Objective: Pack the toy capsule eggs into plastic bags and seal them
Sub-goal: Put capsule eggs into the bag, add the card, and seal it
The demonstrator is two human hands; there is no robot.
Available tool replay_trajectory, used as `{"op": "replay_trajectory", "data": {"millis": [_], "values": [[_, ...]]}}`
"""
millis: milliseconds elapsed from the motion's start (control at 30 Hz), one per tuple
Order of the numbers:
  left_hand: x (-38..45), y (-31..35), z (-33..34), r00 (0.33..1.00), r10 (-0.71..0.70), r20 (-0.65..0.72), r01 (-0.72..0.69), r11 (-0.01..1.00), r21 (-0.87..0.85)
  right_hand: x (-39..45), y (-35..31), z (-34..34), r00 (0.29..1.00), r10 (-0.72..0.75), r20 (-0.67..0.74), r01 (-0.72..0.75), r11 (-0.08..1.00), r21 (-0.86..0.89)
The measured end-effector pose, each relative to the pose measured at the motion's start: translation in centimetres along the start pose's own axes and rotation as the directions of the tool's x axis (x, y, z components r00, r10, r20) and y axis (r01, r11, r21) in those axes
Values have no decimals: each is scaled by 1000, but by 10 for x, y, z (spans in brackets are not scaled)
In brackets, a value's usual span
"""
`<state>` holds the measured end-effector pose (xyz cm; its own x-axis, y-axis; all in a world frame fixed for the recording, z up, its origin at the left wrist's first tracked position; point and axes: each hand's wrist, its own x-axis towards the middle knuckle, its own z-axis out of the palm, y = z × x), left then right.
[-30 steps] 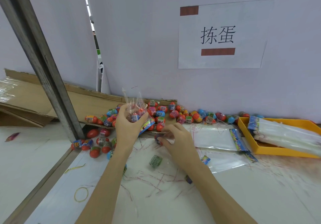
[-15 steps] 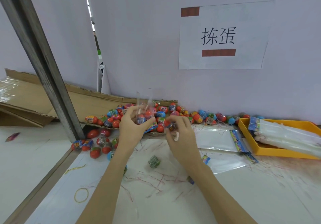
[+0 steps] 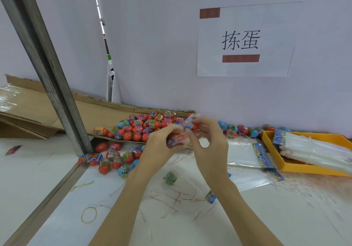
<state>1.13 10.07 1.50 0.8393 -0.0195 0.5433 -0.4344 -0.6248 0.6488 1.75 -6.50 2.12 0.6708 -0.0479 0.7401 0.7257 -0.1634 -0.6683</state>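
On your left a heap of toy eggs (image 3: 141, 129) lies on cardboard (image 3: 62, 112) and spills onto the table (image 3: 247, 217). Your left hand (image 3: 159, 147) grips a small clear bag (image 3: 181, 135) of eggs, lifted just above the heap; your right hand (image 3: 210, 142) pinches the bag's top. Farther right, flat bags (image 3: 242, 154) lie beside an orange tray (image 3: 270, 142).
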Motion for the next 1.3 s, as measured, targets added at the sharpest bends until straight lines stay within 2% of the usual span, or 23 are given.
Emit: {"op": "replay_trajectory", "data": {"millis": [167, 333, 433, 533, 667, 767, 867, 900, 967, 1033, 1100, 1200, 1300], "values": [[0, 5, 1, 1000, 5, 29, -6, 1000, 30, 0, 2, -3, 995, -5, 95, 9, 999, -41], [0, 5, 2, 998, 51, 43, -51, 999, 2, 1, 7, -1, 987, -92, 132, 113, 981, -160], [-1, 5, 3, 997, 65, 42, -65, 998, -3, -1, 9, 1, 987, -79, 143, 102, 981, -165], [-1, 2, 1, 998, 51, 20, -51, 999, -8, -4, 7, 1, 974, -23, 226, 55, 989, -138], [-1, -3, 0, 998, -60, -29, 63, 992, 112, -8, 8, 2, 903, 63, 426, -20, 994, -106], [2, -9, -4, 968, -198, -152, 222, 962, 161, -12, 10, 6, 927, 74, 368, -35, 993, -112], [4, -14, -11, 910, -320, -264, 318, 947, -53, -12, 18, 7, 964, 110, 242, -61, 978, -201], [4, -16, -14, 885, -365, -291, 337, 931, -142, -12, 23, 6, 962, 131, 239, -69, 966, -250], [4, -20, -19, 842, -452, -294, 377, 884, -278, -10, 31, 4, 923, 186, 336, -67, 939, -337], [4, -21, -20, 827, -488, -278, 402, 860, -314, -12, 36, 6, 840, 224, 495, -3, 913, -408], [3, -20, -18, 823, -487, -292, 391, 859, -330, -16, 41, 11, 778, 248, 577, 95, 862, -499], [4, -20, -16, 804, -515, -295, 403, 839, -366, -21, 44, 19, 769, 295, 567, 145, 783, -605], [7, -25, -18, 799, -551, -240, 419, 797, -435, -21, 46, 19, 812, 267, 519, 140, 775, -616]]}}
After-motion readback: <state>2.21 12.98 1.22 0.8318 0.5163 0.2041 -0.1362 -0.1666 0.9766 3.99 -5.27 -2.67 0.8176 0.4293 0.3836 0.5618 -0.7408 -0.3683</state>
